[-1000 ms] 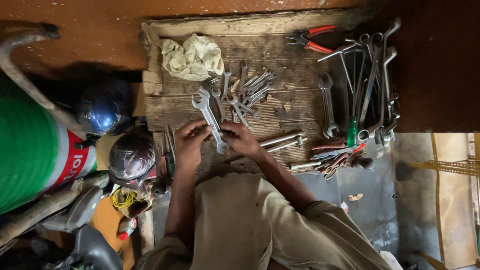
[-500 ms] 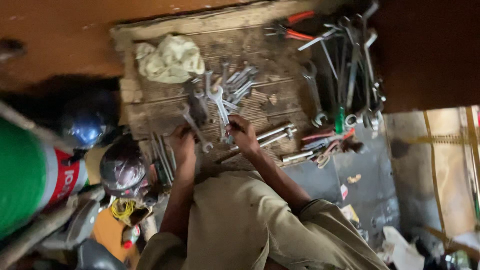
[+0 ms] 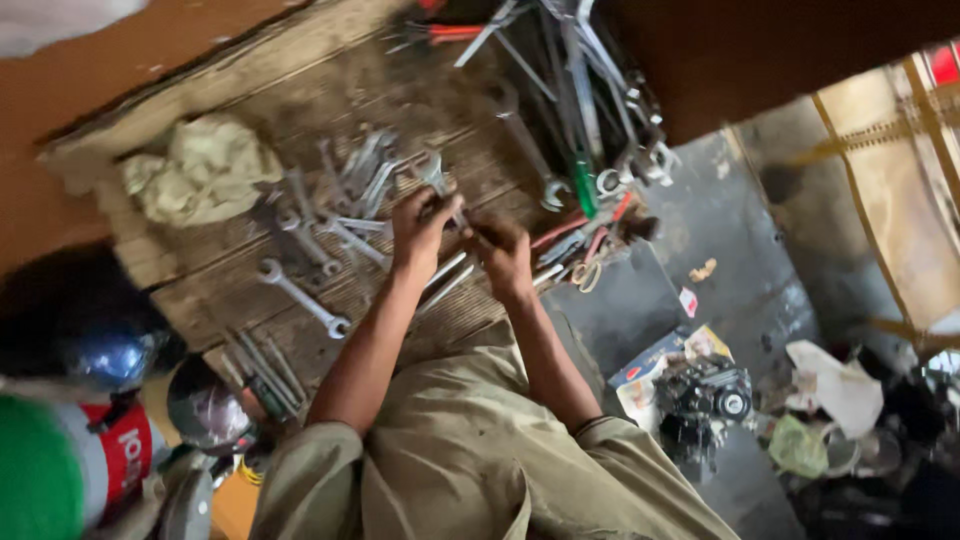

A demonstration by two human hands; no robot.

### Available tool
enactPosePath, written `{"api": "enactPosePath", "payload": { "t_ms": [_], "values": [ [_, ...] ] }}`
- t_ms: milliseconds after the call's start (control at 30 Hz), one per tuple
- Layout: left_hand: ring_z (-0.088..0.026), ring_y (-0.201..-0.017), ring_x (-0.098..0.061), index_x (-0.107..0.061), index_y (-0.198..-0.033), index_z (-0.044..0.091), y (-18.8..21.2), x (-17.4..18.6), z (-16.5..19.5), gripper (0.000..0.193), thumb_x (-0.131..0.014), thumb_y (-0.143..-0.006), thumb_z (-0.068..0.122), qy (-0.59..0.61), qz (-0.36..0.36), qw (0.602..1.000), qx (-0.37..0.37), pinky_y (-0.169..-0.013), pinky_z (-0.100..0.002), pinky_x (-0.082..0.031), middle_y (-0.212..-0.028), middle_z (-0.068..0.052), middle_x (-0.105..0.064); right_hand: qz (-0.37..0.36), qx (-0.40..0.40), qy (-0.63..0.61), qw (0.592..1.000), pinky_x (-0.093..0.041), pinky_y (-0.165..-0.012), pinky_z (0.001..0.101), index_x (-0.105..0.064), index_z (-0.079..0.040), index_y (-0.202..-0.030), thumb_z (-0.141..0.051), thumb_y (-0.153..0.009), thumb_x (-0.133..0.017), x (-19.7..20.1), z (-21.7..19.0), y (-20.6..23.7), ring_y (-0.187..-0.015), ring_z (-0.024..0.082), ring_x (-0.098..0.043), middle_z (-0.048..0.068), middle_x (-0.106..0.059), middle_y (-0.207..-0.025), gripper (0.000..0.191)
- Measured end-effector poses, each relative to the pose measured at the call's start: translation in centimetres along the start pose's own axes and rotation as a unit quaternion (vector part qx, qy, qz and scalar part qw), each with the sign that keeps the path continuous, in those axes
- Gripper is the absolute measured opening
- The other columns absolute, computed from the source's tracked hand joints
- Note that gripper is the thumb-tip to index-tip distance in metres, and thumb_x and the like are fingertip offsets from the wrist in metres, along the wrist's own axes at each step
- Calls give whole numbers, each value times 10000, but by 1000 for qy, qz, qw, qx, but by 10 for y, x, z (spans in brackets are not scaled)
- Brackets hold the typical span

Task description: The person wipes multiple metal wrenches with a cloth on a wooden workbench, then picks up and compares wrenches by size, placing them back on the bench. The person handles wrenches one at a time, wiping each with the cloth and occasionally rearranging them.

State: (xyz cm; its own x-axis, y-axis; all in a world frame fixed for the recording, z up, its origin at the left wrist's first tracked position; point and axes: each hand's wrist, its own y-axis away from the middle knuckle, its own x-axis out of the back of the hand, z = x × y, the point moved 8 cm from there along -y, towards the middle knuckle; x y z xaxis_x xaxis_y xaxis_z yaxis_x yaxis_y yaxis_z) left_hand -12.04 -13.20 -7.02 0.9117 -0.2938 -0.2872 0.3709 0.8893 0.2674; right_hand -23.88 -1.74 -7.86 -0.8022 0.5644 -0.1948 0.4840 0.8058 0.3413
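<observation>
We see both hands on the table, right of the rag: left hand grip holding a wrench; right hand grip unclear.

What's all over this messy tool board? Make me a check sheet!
Surface: worn wooden board.
Job's things: small wrench at the hands; picture blurred.
Clutter: loose spanners, crumpled rag, red-handled pliers, green-handled screwdriver.
Grippers: left hand and right hand close together over the wrenches; exact grip unclear.
Cables: nothing seen.
Surroundings: green and red cylinder, shiny helmet, litter on the floor.
</observation>
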Motion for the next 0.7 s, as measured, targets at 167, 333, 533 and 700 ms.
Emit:
{"api": "enactPosePath", "payload": {
  "t_ms": [167,333,533,700],
  "values": [
    [-157,-817,-623,-700,-1031,-38,-59,-63,-29,144,-771,-920,22,23,-39,998,47,-742,-302,-539,-923,-67,-705,138,-31,-277,950,-601,-801,328,-615,63,-1211,1,-910,-695,65,2,-15,-887,213,-693,108,-700,-1008,317],
    [-194,-954,-686,-650,-1168,29,-88,-90,-71,330,-729,-849,-12,112,15,977,179,-801,-341,-609,-1057,-82,-689,232,22,-344,910,-612,-870,345,-609,97,-1239,3,-949,-685,88,10,-23,-951,235,-701,135,-682,-1075,314],
    [-210,-1045,-676,-667,-1200,-1,-104,-96,-75,333,-738,-878,-52,97,66,984,131,-878,-337,-593,-1144,-108,-708,275,57,-344,896,-612,-761,333,-622,80,-1248,58,-908,-694,95,14,-31,-859,208,-696,136,-698,-1015,348],
    [-205,-1010,-674,-670,-1169,11,-105,-97,-79,309,-736,-872,-45,111,85,982,125,-848,-339,-596,-1115,-100,-703,336,-27,-280,899,-478,-524,256,-651,26,-1231,33,-875,-746,101,22,-25,-693,141,-665,95,-725,-951,369]
  ]
}}
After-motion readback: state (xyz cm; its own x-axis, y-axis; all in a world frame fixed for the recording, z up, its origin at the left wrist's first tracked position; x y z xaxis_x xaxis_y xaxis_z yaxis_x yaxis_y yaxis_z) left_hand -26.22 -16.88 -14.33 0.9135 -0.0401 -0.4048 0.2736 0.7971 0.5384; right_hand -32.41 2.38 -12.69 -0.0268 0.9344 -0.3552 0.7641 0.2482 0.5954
